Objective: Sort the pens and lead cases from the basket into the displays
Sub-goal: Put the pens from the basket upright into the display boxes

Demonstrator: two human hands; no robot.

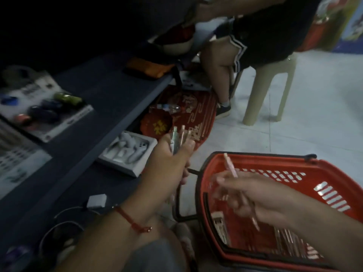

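Left hand, centre of frame: fingers curled round a small bunch of pens. I see a greenish barrel and a pinkish one, tips sticking up past the fingertips; exact count unclear, blurred. Red string bracelet on that wrist.

Right hand, lower right: holding a pink pen between thumb and fingers, one end pointing to upper left above the hand, the other end poking out below the palm. The hand is over the basket.

Red basket sits on the floor in the lower right, black handle folded down on its left side. More pens lie on its bottom near the lower edge of frame, and a pale boxy item at its left inner wall; could be a lead case, too blurred to confirm.

Left half of frame: dark shelf with packaged goods: a blister card of coloured items at far left, an orange pouch up top. An open white box with pale gadgets sits just left of my left hand. A small grey block with cable lies at lower left.

Upper right: another person sitting on a beige plastic stool, leg and dark shoe visible. Red patterned mat lies on the floor between shelf and stool. Floor is pale tile.
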